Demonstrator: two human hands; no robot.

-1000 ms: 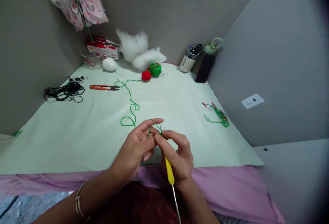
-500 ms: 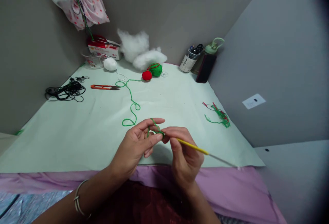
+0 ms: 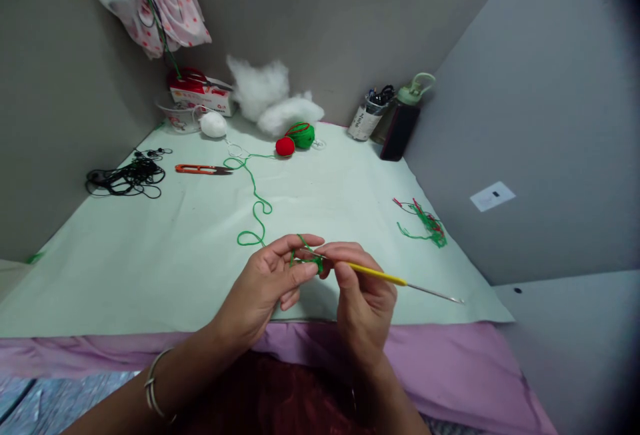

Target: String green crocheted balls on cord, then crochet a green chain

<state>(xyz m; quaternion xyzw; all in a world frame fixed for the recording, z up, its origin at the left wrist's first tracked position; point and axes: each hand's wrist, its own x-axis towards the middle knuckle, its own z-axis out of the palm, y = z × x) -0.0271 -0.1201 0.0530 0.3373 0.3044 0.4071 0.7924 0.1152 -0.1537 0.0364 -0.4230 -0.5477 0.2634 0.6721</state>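
My left hand (image 3: 273, 278) pinches a small piece of green crochet work (image 3: 319, 264) between thumb and fingers, and green yarn (image 3: 262, 207) passes over its raised index finger. In my right hand (image 3: 367, 292) is a crochet hook (image 3: 377, 274) with a yellow grip, its rear metal end pointing right. The hook's front tip lies at the crochet work, among the strands by my left index finger. From my left hand the yarn runs in loose loops up the table toward the green yarn ball (image 3: 303, 135).
A red ball (image 3: 285, 147) and white stuffing (image 3: 290, 114) lie at the back. Orange thread snips (image 3: 203, 169) and tangled black cord (image 3: 127, 177) are on the left. Yarn scraps (image 3: 430, 226) lie right, below a phone (image 3: 400, 132), bottle (image 3: 411, 92) and pen cup (image 3: 365, 122).
The hook has turned flatter, its rear end rising slightly, and its front tip now shows left of the crochet work. More of the green piece is visible at my left thumb.
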